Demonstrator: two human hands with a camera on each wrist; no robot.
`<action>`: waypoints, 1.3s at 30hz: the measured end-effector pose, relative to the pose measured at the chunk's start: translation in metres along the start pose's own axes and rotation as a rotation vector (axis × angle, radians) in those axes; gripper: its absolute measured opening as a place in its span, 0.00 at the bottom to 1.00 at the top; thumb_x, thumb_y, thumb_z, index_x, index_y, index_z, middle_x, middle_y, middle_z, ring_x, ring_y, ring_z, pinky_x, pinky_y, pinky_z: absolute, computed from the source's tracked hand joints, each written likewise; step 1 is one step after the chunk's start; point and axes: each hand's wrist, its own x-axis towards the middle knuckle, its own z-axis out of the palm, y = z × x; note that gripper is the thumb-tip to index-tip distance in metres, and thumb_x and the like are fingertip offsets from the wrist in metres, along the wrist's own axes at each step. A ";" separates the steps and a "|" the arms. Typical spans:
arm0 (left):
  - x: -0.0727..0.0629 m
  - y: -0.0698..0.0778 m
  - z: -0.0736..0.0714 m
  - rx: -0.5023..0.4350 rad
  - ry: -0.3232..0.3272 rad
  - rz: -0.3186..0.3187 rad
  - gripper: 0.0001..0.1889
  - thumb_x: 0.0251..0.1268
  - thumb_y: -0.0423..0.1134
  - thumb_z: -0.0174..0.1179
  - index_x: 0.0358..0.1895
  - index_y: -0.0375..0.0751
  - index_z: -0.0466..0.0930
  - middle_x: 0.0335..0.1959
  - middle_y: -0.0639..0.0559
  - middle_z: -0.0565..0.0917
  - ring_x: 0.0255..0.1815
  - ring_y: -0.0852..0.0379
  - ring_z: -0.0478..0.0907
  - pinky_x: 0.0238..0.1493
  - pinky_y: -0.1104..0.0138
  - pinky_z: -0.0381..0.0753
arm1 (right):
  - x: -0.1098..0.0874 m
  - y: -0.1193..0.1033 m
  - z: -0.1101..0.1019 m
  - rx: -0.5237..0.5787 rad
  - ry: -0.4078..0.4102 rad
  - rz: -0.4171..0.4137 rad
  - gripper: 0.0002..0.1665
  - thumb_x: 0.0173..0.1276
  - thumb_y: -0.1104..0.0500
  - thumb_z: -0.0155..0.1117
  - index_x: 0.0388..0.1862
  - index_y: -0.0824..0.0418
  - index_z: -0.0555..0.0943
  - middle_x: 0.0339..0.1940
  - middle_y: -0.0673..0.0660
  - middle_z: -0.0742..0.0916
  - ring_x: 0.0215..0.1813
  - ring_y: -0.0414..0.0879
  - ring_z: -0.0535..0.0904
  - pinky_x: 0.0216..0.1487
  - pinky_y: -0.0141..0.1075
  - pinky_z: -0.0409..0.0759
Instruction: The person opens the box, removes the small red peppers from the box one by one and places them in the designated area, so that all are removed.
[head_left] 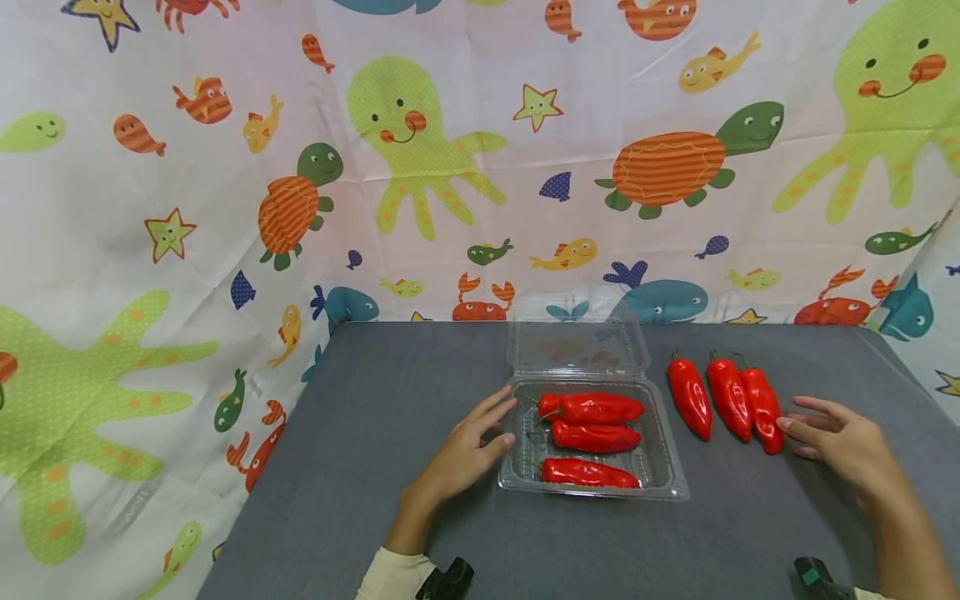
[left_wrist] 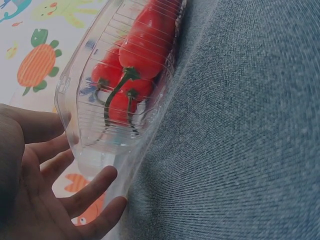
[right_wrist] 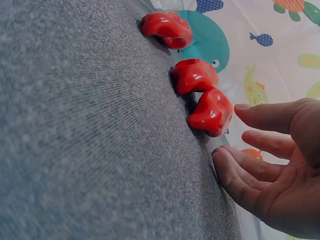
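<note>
A clear plastic clamshell box (head_left: 670, 446) stands on the grey table with its lid (head_left: 577, 343) tipped back. Inside lie three red peppers (head_left: 592, 472), stems toward the left. My left hand (head_left: 468, 446) is at the box's left wall, fingers spread; in the left wrist view its fingertips (left_wrist: 107, 175) are right by the rim. To the right of the box, three more red peppers (head_left: 727, 398) lie on the table, stems pointing away. My right hand (head_left: 847, 442) is beside the rightmost pepper (right_wrist: 212, 112), thumb and fingers apart and loosely bent, holding nothing.
The grey table (head_left: 360, 417) ends at the back against a white curtain (head_left: 465, 208) printed with sea animals. The curtain also runs down along the table's left side. The raised lid stands close to it.
</note>
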 end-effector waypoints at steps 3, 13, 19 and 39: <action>0.000 0.000 0.000 -0.005 0.001 -0.006 0.31 0.82 0.45 0.57 0.83 0.46 0.65 0.87 0.59 0.57 0.69 0.46 0.79 0.64 0.45 0.80 | 0.000 0.000 0.000 -0.008 0.003 0.001 0.44 0.80 0.51 0.65 0.80 0.77 0.61 0.70 0.85 0.72 0.32 0.26 0.81 0.33 0.34 0.88; 0.000 0.000 0.000 0.005 0.000 -0.005 0.31 0.82 0.44 0.58 0.83 0.47 0.65 0.87 0.59 0.57 0.68 0.48 0.79 0.63 0.47 0.81 | -0.005 -0.009 -0.003 -0.034 0.018 0.004 0.44 0.81 0.49 0.63 0.81 0.74 0.60 0.72 0.83 0.72 0.36 0.26 0.77 0.33 0.32 0.86; 0.000 0.000 0.000 0.008 0.001 0.003 0.31 0.82 0.45 0.57 0.83 0.46 0.65 0.87 0.59 0.57 0.68 0.47 0.79 0.63 0.46 0.81 | -0.012 -0.020 -0.005 -0.034 0.041 -0.042 0.44 0.81 0.46 0.61 0.81 0.74 0.61 0.72 0.82 0.73 0.35 0.23 0.74 0.33 0.30 0.85; -0.001 0.000 0.000 -0.003 -0.001 0.000 0.31 0.83 0.45 0.57 0.83 0.46 0.64 0.87 0.59 0.57 0.70 0.45 0.78 0.64 0.44 0.80 | -0.035 -0.061 0.010 -0.030 0.097 -0.208 0.42 0.80 0.45 0.63 0.82 0.66 0.66 0.68 0.75 0.78 0.41 0.17 0.72 0.34 0.20 0.78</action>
